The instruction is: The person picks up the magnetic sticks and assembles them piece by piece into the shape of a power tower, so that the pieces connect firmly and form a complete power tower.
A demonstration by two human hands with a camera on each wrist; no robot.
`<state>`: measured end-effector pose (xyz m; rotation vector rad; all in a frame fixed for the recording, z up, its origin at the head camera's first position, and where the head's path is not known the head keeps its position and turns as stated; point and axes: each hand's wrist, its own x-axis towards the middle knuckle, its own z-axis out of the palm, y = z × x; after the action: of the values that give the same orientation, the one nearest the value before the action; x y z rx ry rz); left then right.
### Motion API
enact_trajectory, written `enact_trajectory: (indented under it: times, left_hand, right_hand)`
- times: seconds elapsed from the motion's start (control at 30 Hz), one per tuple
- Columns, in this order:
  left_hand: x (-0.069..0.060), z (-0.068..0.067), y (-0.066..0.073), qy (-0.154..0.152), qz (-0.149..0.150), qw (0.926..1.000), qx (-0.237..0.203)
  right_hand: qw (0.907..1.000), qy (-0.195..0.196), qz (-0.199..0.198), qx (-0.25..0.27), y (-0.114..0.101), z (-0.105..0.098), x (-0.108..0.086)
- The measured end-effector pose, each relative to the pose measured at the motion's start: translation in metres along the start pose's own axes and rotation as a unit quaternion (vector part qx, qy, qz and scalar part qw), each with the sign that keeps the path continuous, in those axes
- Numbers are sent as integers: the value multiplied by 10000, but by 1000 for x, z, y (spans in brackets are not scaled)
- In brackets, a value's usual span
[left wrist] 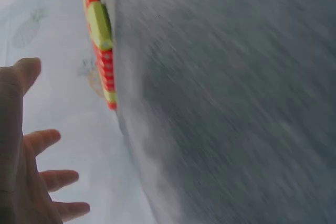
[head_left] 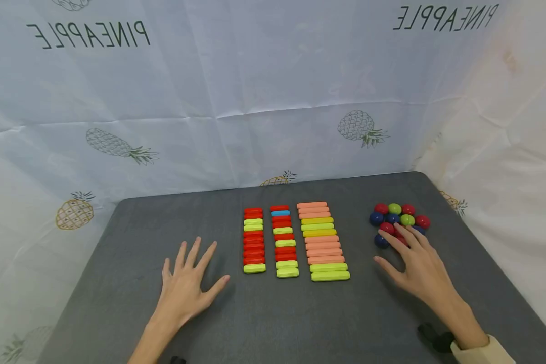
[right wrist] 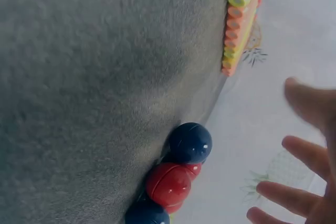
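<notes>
My left hand point(head_left: 184, 288) hovers over the table's left side, fingers spread and holding nothing. To its right lie three columns of coloured sticks. Short red and lime sticks point(head_left: 254, 240) form the left column; the middle column point(head_left: 282, 222) has a blue stick among red and lime ones. Longer salmon, yellow and lime sticks point(head_left: 323, 245) make up the right column. My right hand point(head_left: 420, 273), fingers spread, is over the near side of a cluster of shiny balls point(head_left: 393, 218), partly hiding them. In the right wrist view a blue ball point(right wrist: 190, 142) and a red ball point(right wrist: 169, 184) stand apart from the fingers.
The dark grey table point(head_left: 273, 318) has rounded far corners. A white cloth point(head_left: 255, 65) printed with pineapples hangs behind it and along the sides. Near my right wrist is a black strap point(head_left: 437, 337), with a cream sleeve point(head_left: 482, 351) beyond it.
</notes>
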<state>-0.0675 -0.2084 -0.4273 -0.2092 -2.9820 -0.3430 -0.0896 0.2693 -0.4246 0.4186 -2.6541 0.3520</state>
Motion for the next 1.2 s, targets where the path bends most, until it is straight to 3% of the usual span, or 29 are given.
enact_trajectory:
  times: [0.13,0.4,0.57,0.83,1.2]
  left_hand:
    - [8,4,16,153,302,9994,-7]
    - [22,10,47,336,864,9956,-94]
    - [27,16,60,410,1243,9911,-261]
    - [29,29,62,526,1615,9845,-445]
    - [30,35,61,258,1608,9860,-368]
  right_hand:
    - [9997,123,-2,211,4,2,6]
    - [9987,-244,200,390,9,7,18]
    - [9979,-443,274,396,14,12,22]
    - [9954,-835,280,367,21,16,25]
    - [9932,-1121,164,282,21,20,29]
